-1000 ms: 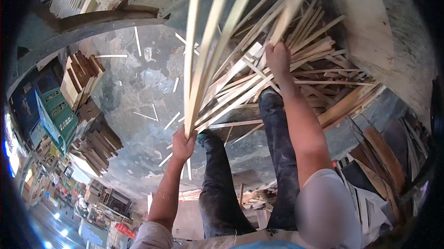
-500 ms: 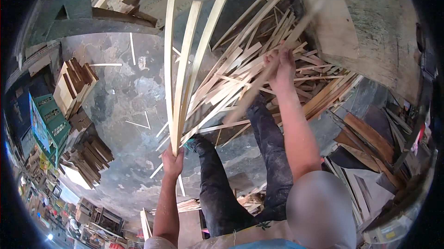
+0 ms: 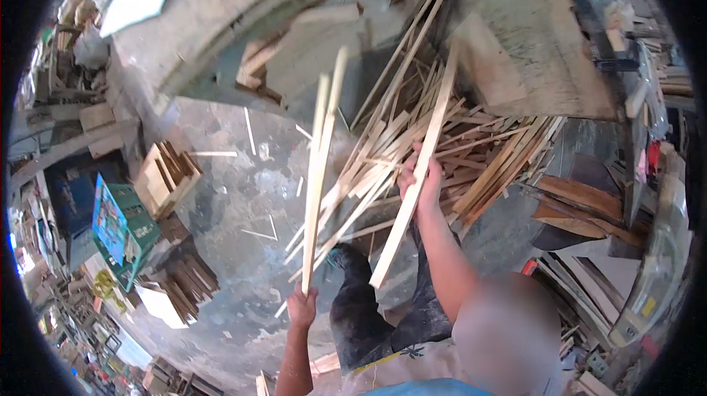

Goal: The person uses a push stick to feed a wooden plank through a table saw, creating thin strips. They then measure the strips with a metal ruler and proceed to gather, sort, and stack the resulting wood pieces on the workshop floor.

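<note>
My left hand point(image 3: 302, 306) is closed around the lower ends of a few long, pale wood strips point(image 3: 317, 182), which stand up and away from me. Farther forward and to the right, my right hand point(image 3: 421, 181) grips a single pale wood strip point(image 3: 396, 234) near its middle. That strip slants from upper right to lower left, above a heap of loose wood strips point(image 3: 471, 135) on the floor. The heap spreads beyond my legs, and the held strip covers part of it.
A green crate point(image 3: 140, 238) stands at the left beside stacked wood blocks point(image 3: 169, 175) and brown boards point(image 3: 191, 282). Large wooden panels point(image 3: 552, 65) lie at the far right. Dark wood offcuts point(image 3: 578, 208) are at the right. Thin scraps lie on the stained floor point(image 3: 236, 241).
The view has shifted. The strips in my left hand appear closer together, where three were fanned apart. My right hand still holds its strip, which was blurred by motion before.
</note>
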A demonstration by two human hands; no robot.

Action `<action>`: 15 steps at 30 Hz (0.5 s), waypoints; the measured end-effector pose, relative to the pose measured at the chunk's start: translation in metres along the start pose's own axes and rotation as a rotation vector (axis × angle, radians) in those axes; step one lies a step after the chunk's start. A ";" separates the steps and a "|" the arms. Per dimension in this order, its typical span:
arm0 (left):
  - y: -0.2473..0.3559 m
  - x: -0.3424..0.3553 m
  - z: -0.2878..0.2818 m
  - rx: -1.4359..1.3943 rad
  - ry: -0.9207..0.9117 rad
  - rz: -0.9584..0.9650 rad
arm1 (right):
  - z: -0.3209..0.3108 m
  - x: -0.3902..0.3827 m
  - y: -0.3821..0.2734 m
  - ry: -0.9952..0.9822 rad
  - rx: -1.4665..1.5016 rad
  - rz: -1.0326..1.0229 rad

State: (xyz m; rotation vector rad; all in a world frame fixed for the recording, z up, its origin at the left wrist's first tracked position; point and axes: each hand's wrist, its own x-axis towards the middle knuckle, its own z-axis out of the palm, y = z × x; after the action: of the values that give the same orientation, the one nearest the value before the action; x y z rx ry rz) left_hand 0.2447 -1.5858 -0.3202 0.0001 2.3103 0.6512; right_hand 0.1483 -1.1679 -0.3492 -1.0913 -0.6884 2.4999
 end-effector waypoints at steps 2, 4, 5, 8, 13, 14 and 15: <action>-0.002 -0.018 -0.013 -0.157 -0.017 0.013 | 0.018 -0.031 -0.011 0.034 0.055 0.042; -0.002 -0.042 -0.027 -0.181 -0.032 0.011 | 0.037 -0.064 -0.022 0.036 0.048 0.026; -0.001 -0.053 -0.033 -0.130 -0.033 0.004 | 0.046 -0.079 -0.029 0.002 0.029 -0.006; 0.010 -0.079 -0.050 0.103 0.038 0.087 | 0.076 -0.106 -0.056 0.019 -0.042 -0.100; 0.020 -0.122 -0.058 0.039 0.018 -0.021 | 0.161 -0.072 -0.179 -0.141 -0.162 -0.386; 0.021 -0.127 -0.056 -0.051 -0.013 -0.104 | 0.192 -0.044 -0.224 -0.140 -0.230 -0.419; 0.025 -0.130 -0.055 -0.146 -0.044 -0.183 | 0.229 -0.011 -0.272 -0.149 -0.051 -0.432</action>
State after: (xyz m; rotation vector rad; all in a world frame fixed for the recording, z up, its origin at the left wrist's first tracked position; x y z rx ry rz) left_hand 0.3003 -1.6130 -0.1906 -0.2596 2.1843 0.7155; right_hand 0.0114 -1.0156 -0.0587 -0.6842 -0.9240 2.2105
